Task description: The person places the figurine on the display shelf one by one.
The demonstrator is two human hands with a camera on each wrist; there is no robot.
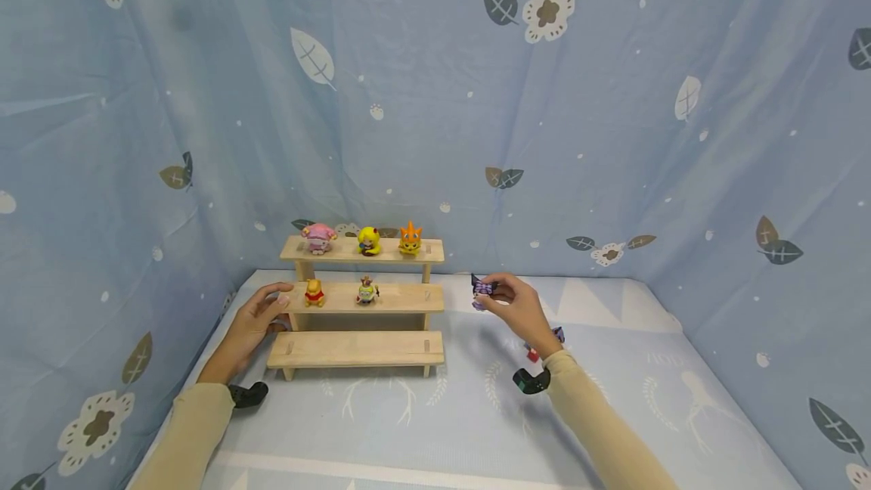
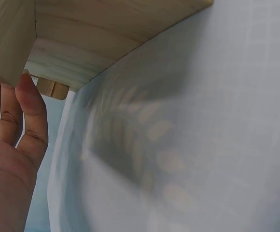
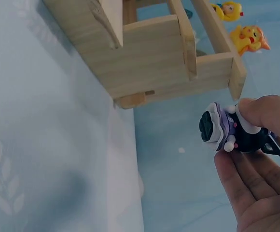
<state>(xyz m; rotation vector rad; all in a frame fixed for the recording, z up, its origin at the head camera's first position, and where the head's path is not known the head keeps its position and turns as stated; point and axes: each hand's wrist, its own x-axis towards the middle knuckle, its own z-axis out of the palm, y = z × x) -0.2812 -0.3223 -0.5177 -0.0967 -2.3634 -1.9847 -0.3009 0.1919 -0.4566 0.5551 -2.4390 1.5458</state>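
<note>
Purple-and-black figurine (image 1: 481,290): pinched by the head (image 3: 249,143) in my right hand (image 1: 522,311), right of the wooden stand (image 1: 361,351), apparently to leave its base (image 3: 205,126) free. My left hand (image 1: 252,326) grips the stand's left end, probably for steadiness.

Head view: from in front of and above the wooden shelf (image 1: 361,348), facing forward and down; farthest back, whole shelf in frame. Left wrist: low, close at shelf's left end; image rolled, shelf cropped. Right wrist: off shelf's right end, facing that side, mid-range, also rolled. Head/right wrist overlap: orange figurine (image 1: 410,241), yellow-haired figurine (image 1: 369,242) on shelf's top tier. Head/left wrist overlap: left hand (image 1: 253,325) at shelf's left end.
</note>
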